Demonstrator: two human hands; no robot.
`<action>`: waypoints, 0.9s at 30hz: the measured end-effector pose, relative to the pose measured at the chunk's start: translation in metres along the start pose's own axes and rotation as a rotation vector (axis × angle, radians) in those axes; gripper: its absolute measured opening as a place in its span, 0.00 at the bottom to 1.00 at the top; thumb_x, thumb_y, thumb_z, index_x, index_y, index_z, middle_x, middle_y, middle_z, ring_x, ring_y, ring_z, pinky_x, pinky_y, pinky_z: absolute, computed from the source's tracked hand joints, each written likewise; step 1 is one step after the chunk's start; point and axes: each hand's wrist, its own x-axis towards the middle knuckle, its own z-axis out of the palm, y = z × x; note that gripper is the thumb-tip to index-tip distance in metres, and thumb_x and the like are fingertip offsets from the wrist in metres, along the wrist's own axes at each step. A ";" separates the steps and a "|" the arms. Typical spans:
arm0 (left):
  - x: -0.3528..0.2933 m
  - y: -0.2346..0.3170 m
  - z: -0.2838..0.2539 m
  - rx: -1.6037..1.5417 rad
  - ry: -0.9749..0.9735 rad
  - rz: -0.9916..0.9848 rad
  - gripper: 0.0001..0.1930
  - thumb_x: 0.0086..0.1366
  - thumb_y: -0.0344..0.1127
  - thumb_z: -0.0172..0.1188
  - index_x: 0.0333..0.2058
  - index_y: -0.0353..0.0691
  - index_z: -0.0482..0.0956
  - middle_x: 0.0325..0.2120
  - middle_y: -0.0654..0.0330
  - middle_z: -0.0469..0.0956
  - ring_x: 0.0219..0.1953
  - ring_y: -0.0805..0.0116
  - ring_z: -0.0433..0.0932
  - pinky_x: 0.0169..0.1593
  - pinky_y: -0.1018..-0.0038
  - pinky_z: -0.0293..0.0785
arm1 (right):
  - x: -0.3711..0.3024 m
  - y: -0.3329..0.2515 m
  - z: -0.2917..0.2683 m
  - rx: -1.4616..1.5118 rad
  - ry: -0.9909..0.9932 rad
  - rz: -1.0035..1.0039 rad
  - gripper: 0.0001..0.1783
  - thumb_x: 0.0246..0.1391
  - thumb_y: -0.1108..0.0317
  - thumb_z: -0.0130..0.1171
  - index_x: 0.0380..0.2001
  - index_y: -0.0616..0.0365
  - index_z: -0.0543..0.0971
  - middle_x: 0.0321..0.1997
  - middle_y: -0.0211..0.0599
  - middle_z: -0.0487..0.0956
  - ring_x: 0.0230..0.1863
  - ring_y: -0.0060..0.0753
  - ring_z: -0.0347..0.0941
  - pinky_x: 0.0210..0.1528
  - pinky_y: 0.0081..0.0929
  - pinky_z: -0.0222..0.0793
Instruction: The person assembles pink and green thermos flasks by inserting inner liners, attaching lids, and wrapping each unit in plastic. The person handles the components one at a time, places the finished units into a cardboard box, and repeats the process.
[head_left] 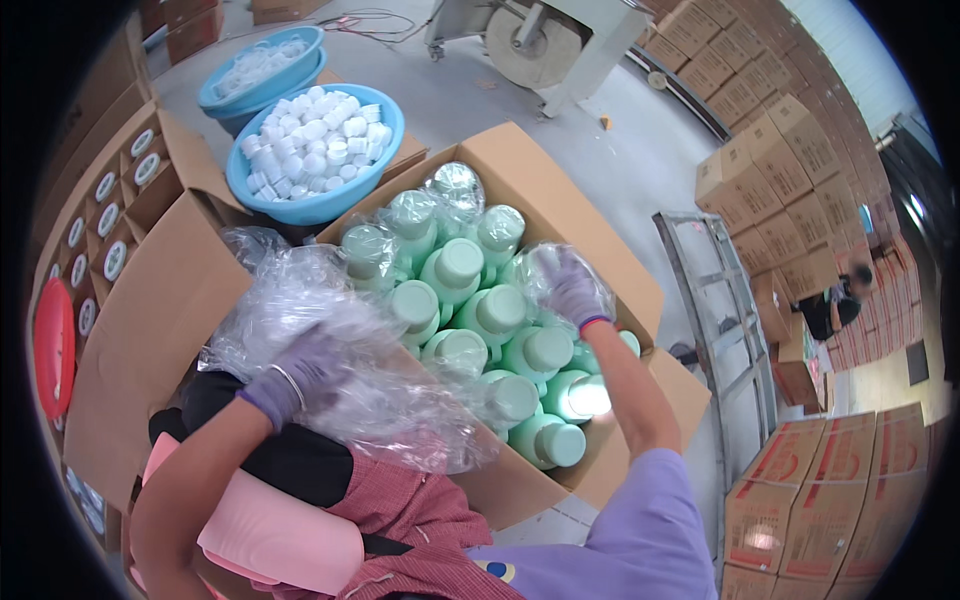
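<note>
Several pale green bottles (497,309) with rounded tops stand in an open cardboard box (560,185) before me. Thin clear plastic covers some of them, mostly on the far side. My right hand (574,287), in a purple-grey glove, is closed over the clear plastic bag (600,290) around a bottle at the box's right side. Against a heap of crumpled clear plastic bags (270,310) on the near left side of the box lies my left hand (308,372), gloved too. Its fingers are blurred and partly lost in the plastic.
Beyond the box, a blue basin (238,170) holds white caps, with another blue basin (205,98) behind. A divided carton (150,205) and red lid (54,348) are left. Right are a metal frame (715,300), stacked cartons (790,500) and another person (835,308).
</note>
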 end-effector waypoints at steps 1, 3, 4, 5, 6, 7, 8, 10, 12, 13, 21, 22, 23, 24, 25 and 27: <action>-0.015 -0.021 0.040 0.022 -0.079 -0.179 0.24 0.60 0.51 0.53 0.53 0.49 0.77 0.56 0.53 0.73 0.61 0.53 0.69 0.68 0.47 0.53 | 0.001 -0.012 0.009 -0.171 -0.028 -0.111 0.22 0.54 0.63 0.57 0.54 0.43 0.75 0.60 0.43 0.71 0.60 0.48 0.68 0.62 0.52 0.65; -0.021 -0.063 0.068 -0.171 -0.335 -0.397 0.26 0.62 0.54 0.51 0.51 0.42 0.78 0.54 0.52 0.76 0.59 0.55 0.72 0.67 0.60 0.57 | -0.012 0.016 0.056 -0.410 -0.005 -0.303 0.23 0.53 0.62 0.58 0.54 0.49 0.75 0.58 0.42 0.72 0.60 0.49 0.67 0.63 0.57 0.62; -0.031 -0.073 0.076 -0.296 -0.344 -0.508 0.27 0.63 0.55 0.49 0.52 0.43 0.77 0.54 0.52 0.76 0.60 0.53 0.71 0.66 0.61 0.57 | -0.007 0.029 0.080 -0.456 0.053 -0.412 0.23 0.52 0.62 0.58 0.53 0.54 0.76 0.56 0.42 0.74 0.59 0.50 0.68 0.64 0.57 0.60; -0.040 -0.074 0.071 -0.309 -0.320 -0.509 0.26 0.63 0.54 0.50 0.51 0.43 0.78 0.53 0.52 0.77 0.58 0.54 0.73 0.65 0.61 0.60 | 0.010 0.021 0.086 -0.453 -0.015 -0.321 0.22 0.53 0.62 0.57 0.52 0.55 0.76 0.54 0.41 0.75 0.58 0.48 0.69 0.61 0.55 0.63; -0.045 -0.068 0.058 -0.322 -0.292 -0.499 0.24 0.62 0.53 0.51 0.49 0.43 0.79 0.51 0.52 0.78 0.55 0.54 0.75 0.63 0.61 0.63 | 0.024 0.017 0.086 -0.456 -0.091 -0.223 0.20 0.54 0.62 0.56 0.50 0.56 0.76 0.53 0.40 0.76 0.56 0.47 0.71 0.59 0.53 0.66; -0.041 -0.060 0.045 -0.331 -0.261 -0.465 0.23 0.62 0.51 0.51 0.48 0.43 0.80 0.49 0.51 0.80 0.53 0.54 0.77 0.61 0.62 0.66 | 0.027 0.021 0.085 -0.466 -0.181 -0.107 0.19 0.56 0.62 0.55 0.49 0.57 0.76 0.51 0.40 0.77 0.54 0.45 0.72 0.57 0.51 0.69; -0.036 -0.053 0.036 -0.394 -0.198 -0.468 0.23 0.62 0.52 0.51 0.49 0.44 0.79 0.50 0.51 0.79 0.54 0.52 0.76 0.62 0.60 0.65 | 0.037 0.035 0.077 -0.579 -0.059 0.101 0.14 0.57 0.64 0.54 0.45 0.58 0.77 0.49 0.41 0.77 0.51 0.43 0.74 0.51 0.45 0.72; -0.022 -0.041 0.019 -0.391 -0.245 -0.422 0.26 0.64 0.54 0.48 0.52 0.44 0.77 0.53 0.50 0.76 0.57 0.51 0.73 0.65 0.57 0.59 | 0.058 0.056 0.051 -0.485 0.191 0.501 0.12 0.60 0.67 0.52 0.44 0.59 0.76 0.49 0.42 0.77 0.49 0.39 0.75 0.48 0.38 0.74; -0.022 -0.040 0.009 -0.394 -0.274 -0.430 0.28 0.65 0.57 0.46 0.56 0.46 0.74 0.53 0.49 0.76 0.56 0.49 0.74 0.63 0.54 0.62 | 0.082 0.034 -0.003 0.656 0.661 0.563 0.15 0.63 0.67 0.49 0.51 0.60 0.73 0.52 0.42 0.76 0.52 0.38 0.74 0.52 0.36 0.72; -0.019 -0.039 -0.013 -0.489 -0.209 -0.525 0.28 0.65 0.57 0.47 0.56 0.46 0.74 0.52 0.48 0.76 0.53 0.48 0.75 0.61 0.54 0.65 | 0.080 0.007 -0.030 1.229 0.846 0.412 0.18 0.64 0.67 0.47 0.54 0.61 0.71 0.54 0.43 0.76 0.53 0.38 0.74 0.55 0.35 0.71; 0.028 -0.032 -0.050 -0.147 0.648 0.123 0.21 0.64 0.47 0.55 0.56 0.53 0.75 0.61 0.57 0.68 0.61 0.51 0.67 0.66 0.49 0.55 | -0.015 -0.320 0.055 0.114 -0.101 -0.700 0.25 0.62 0.68 0.46 0.60 0.64 0.70 0.57 0.43 0.75 0.56 0.40 0.72 0.58 0.34 0.68; 0.023 -0.039 -0.005 -0.151 0.370 0.024 0.21 0.65 0.48 0.54 0.56 0.56 0.75 0.60 0.56 0.69 0.61 0.52 0.67 0.67 0.50 0.55 | -0.016 -0.337 0.056 0.232 -0.237 -0.763 0.25 0.63 0.66 0.46 0.61 0.63 0.69 0.58 0.43 0.75 0.57 0.40 0.71 0.60 0.33 0.67; 0.014 -0.047 0.045 -0.152 0.095 -0.067 0.21 0.65 0.49 0.53 0.56 0.58 0.76 0.60 0.55 0.70 0.61 0.53 0.67 0.68 0.51 0.55 | -0.015 -0.349 0.053 0.343 -0.374 -0.816 0.25 0.64 0.65 0.46 0.62 0.62 0.68 0.58 0.43 0.75 0.58 0.40 0.71 0.62 0.33 0.65; 0.010 -0.056 0.087 -0.060 -0.135 -0.180 0.22 0.63 0.52 0.54 0.56 0.61 0.77 0.61 0.58 0.69 0.63 0.54 0.66 0.66 0.52 0.58 | -0.012 -0.349 0.047 0.448 -0.508 -0.842 0.25 0.65 0.63 0.47 0.63 0.60 0.68 0.58 0.42 0.75 0.59 0.40 0.70 0.63 0.33 0.64; 0.008 -0.070 0.138 -0.141 -0.367 -0.231 0.23 0.62 0.52 0.54 0.55 0.60 0.77 0.60 0.60 0.71 0.62 0.54 0.67 0.65 0.51 0.60 | -0.004 -0.350 0.036 0.549 -0.641 -0.886 0.25 0.66 0.62 0.47 0.63 0.59 0.67 0.59 0.42 0.74 0.60 0.40 0.69 0.65 0.32 0.62; -0.005 -0.071 0.192 -0.301 -0.634 -0.316 0.23 0.61 0.52 0.54 0.55 0.59 0.78 0.57 0.62 0.75 0.60 0.53 0.70 0.62 0.51 0.63 | 0.027 -0.303 -0.047 1.037 -0.755 -0.789 0.27 0.61 0.59 0.54 0.62 0.55 0.70 0.57 0.42 0.76 0.58 0.42 0.71 0.62 0.35 0.65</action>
